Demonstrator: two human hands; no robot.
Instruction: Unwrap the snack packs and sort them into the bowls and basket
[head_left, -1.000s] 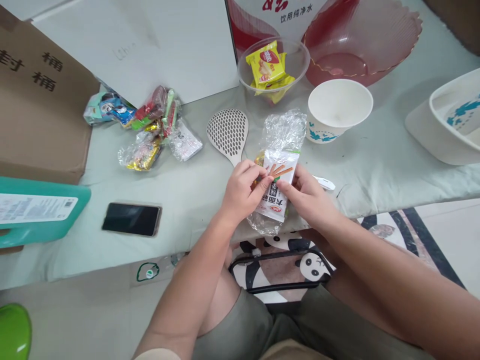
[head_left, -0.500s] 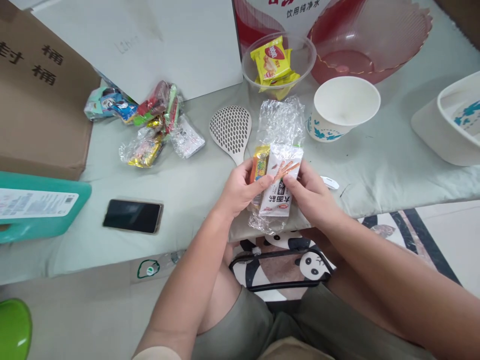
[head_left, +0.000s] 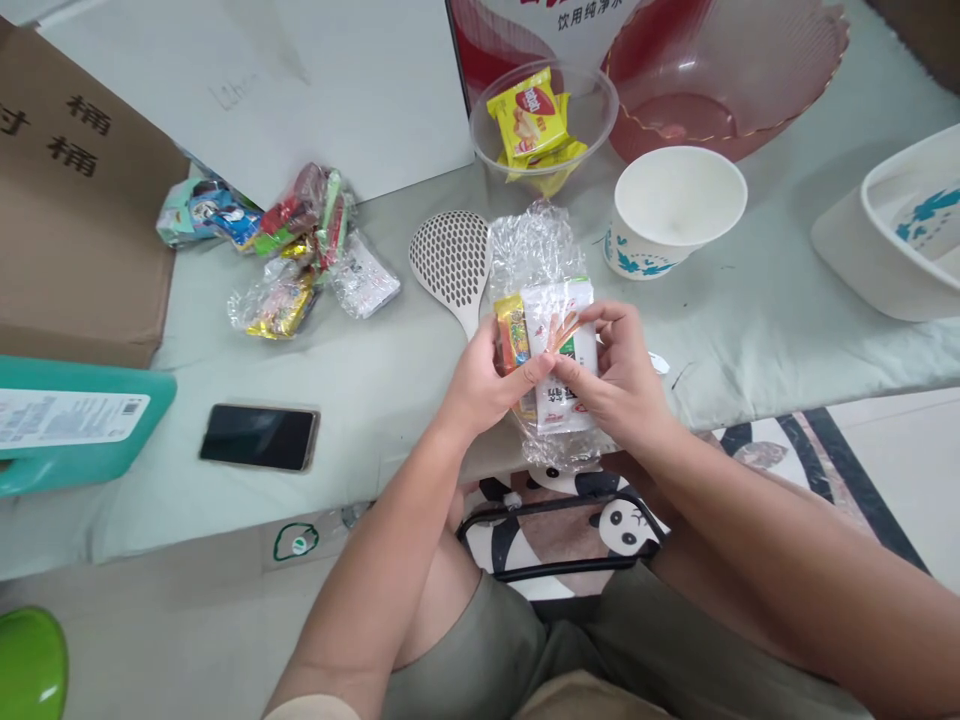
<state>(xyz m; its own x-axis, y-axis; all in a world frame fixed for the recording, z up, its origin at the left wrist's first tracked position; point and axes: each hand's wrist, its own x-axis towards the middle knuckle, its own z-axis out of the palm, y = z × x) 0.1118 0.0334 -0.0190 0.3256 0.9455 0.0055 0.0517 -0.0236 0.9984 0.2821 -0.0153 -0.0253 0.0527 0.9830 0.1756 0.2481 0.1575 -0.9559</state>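
Between my hands is a bundle of snack packets: a white snack packet [head_left: 566,400] printed with brown sticks, beside a yellow-and-orange snack packet [head_left: 513,330]. Crinkled clear plastic wrap [head_left: 534,245] spreads above and below them. My left hand [head_left: 486,385] is closed on the bundle's left side, its thumb on the front of the packets. My right hand [head_left: 619,375] grips the white packet from the right, thumb in front and a finger at its upper edge. Just beyond my left hand lies a grey skimmer [head_left: 451,262], its handle end hidden behind that hand.
A paper bowl [head_left: 675,205], a clear bowl [head_left: 604,125] of yellow packets and a pink bowl [head_left: 795,80] stand behind. A white container [head_left: 847,245] is at right. Wrapped snacks [head_left: 289,250], a phone [head_left: 259,437], a teal jug [head_left: 135,400] and cardboard box [head_left: 90,240] are at left.
My right hand has shifted up along the white packet, its fingers now at the upper right edge. The view has shifted slightly, moving the table items a little left.
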